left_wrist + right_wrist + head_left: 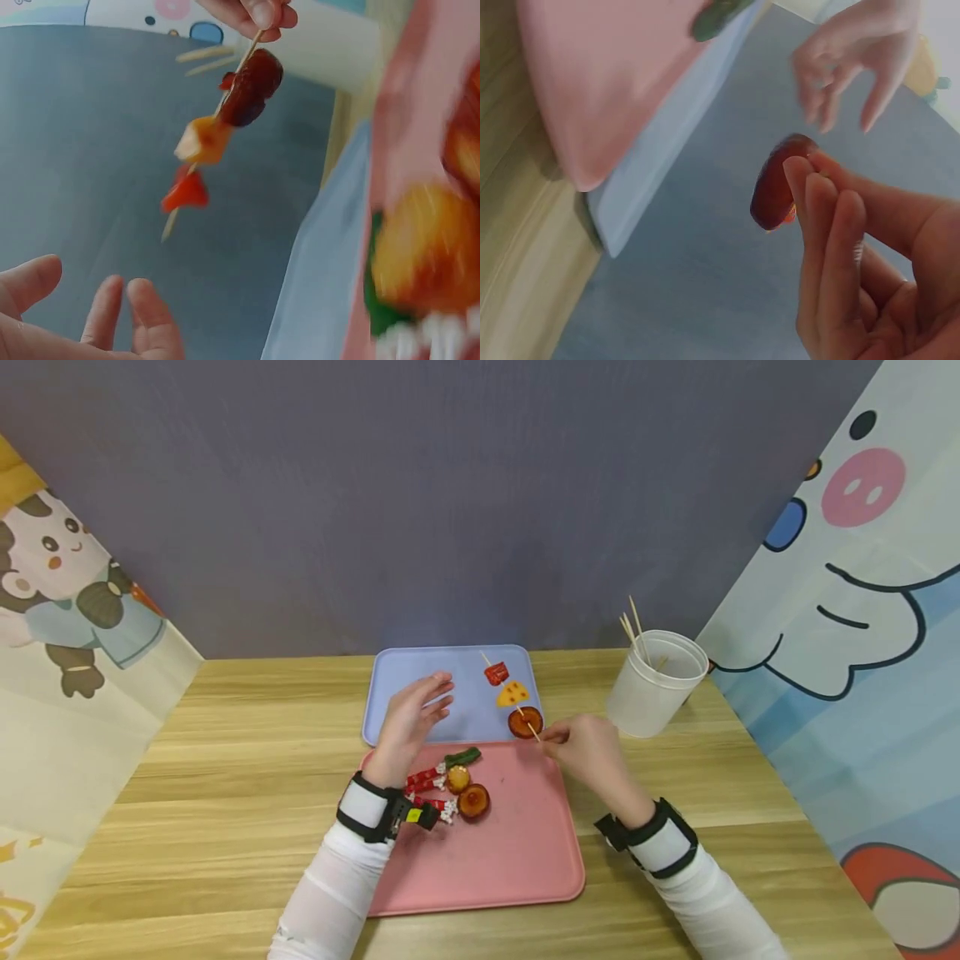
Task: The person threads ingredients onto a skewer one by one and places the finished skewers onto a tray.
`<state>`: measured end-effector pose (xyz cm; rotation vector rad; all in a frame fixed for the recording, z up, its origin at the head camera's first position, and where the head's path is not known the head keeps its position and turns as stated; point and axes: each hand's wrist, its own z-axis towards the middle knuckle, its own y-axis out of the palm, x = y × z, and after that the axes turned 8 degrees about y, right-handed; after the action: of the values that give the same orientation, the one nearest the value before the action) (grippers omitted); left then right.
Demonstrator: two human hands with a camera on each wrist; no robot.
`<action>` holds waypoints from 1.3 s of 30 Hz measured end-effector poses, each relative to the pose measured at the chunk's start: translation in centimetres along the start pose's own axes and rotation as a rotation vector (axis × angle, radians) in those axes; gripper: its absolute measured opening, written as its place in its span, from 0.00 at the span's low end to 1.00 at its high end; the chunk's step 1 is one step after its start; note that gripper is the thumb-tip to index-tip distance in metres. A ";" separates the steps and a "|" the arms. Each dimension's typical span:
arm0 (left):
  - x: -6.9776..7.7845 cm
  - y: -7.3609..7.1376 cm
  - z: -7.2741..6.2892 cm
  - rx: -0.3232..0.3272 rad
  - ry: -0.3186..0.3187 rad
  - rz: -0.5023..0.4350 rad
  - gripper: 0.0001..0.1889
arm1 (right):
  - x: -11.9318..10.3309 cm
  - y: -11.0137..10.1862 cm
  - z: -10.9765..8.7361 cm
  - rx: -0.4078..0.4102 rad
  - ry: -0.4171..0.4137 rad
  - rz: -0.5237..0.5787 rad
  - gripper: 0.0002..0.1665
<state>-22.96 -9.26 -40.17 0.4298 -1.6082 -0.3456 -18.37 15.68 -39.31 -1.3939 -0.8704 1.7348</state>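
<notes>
My right hand [592,753] pinches the bare end of a wooden skewer [534,732]. Threaded on it are a brown round piece [259,75], a yellow wedge with spots [513,694] and a red piece [497,673]. In the head view the skewer appears over the right side of a blue tray [405,662]. My left hand [412,718] holds nothing, its fingers extended and apart, left of the skewer. The right wrist view shows mostly the brown piece [776,184] beyond the pinching fingertips; the other pieces are largely hidden.
A pink tray [517,868] lies in front of the blue one. On it are several red-and-white pieces [427,785], a green piece [462,757], a yellow piece [458,779] and a brown round piece [474,802]. A white bucket [648,693] with wooden sticks stands at right.
</notes>
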 end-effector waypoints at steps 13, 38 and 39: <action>2.5 -6.2 -1.7 0.140 0.094 0.199 0.06 | 0.9 2.8 4.6 -0.088 0.113 -0.070 0.04; 5.5 -14.0 -4.7 0.255 0.102 0.251 0.08 | 0.7 5.3 8.4 -0.231 0.162 -0.177 0.16; 5.6 -14.1 -4.7 0.256 0.102 0.253 0.08 | 0.7 5.4 8.4 -0.236 0.167 -0.172 0.16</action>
<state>-17.62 -24.18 -41.49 0.4242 -1.5904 0.0744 -27.44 13.08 -42.76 -1.5426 -1.0934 1.4003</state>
